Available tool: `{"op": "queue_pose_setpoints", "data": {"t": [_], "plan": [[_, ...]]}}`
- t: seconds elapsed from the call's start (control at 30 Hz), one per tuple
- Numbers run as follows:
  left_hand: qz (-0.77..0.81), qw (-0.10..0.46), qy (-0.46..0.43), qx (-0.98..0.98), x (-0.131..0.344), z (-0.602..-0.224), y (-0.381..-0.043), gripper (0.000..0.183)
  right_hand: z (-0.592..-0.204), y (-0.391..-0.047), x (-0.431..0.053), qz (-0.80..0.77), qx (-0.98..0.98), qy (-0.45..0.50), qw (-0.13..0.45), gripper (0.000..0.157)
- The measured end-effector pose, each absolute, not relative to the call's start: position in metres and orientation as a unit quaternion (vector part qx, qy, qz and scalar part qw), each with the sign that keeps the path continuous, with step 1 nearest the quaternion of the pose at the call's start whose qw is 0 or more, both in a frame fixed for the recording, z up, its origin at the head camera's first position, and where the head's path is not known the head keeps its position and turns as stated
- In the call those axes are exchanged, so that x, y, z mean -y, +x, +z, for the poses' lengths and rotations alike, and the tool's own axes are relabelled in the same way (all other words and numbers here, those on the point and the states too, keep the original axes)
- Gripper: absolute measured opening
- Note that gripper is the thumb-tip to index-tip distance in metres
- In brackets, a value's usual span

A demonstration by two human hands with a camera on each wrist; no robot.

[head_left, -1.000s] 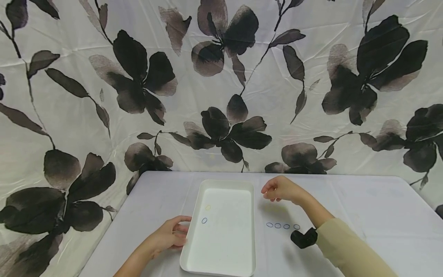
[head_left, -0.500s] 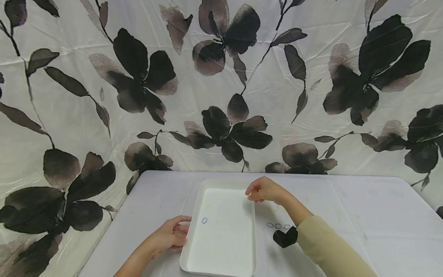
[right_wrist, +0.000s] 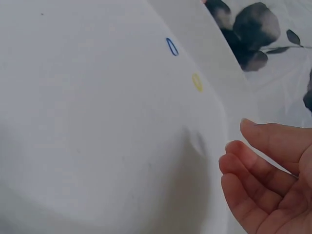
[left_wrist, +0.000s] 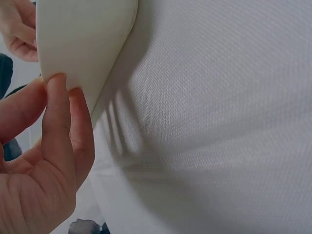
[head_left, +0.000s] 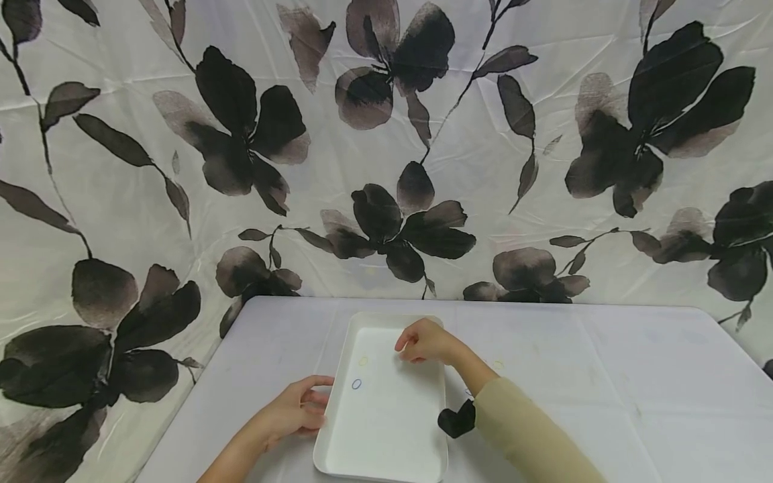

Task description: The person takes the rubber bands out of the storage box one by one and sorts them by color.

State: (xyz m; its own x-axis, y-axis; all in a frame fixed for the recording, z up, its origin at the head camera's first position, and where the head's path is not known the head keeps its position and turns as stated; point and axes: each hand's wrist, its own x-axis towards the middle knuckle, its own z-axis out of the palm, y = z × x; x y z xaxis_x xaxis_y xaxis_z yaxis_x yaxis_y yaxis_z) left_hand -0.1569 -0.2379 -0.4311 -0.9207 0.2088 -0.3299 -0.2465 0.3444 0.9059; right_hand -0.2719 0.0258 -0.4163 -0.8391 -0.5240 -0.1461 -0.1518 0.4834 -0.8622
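Note:
A white rectangular tray [head_left: 386, 429] lies on the table. Near its left side are a small yellow ring [head_left: 363, 361] and, just nearer, a blue ring [head_left: 357, 384]. My left hand [head_left: 297, 407] holds the tray's left edge; in the left wrist view, the fingertips [left_wrist: 57, 80] meet at its rim. Over the tray's far right part is my right hand [head_left: 425, 341], fingers bent. From the right wrist, this hand [right_wrist: 273, 180] shows a gap between the upper digit and the curled fingers; I cannot tell whether something small is in them.
Right of the tray, a yellow ring [head_left: 498, 365] lies on the white-covered table [head_left: 604, 349]; the right forearm hides most of the blue rings there. A black piece [head_left: 457, 419] sits at the right sleeve's cuff. Floral cloth [head_left: 386, 147] hangs behind the table.
My right hand has moved left from above the table, across the tray's right rim, to over the tray. The left hand and the tray have stayed put.

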Motion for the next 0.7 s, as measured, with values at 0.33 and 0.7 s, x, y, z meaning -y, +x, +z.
{"op": "queue_pose_setpoints", "data": {"t": [0.33,0.7], "plan": [[0.586,0.205,-0.006,-0.784,0.240,-0.432,-0.157,0.068,-0.448,-0.271,0.015,-0.460,-0.846,-0.252,0.098,0.011],[0.589,0.207,0.004,-0.781,0.242,-0.434,-0.158,0.067,-0.468,-0.264,0.041,-0.423,-0.878,-0.223,-0.009,0.013]]}}
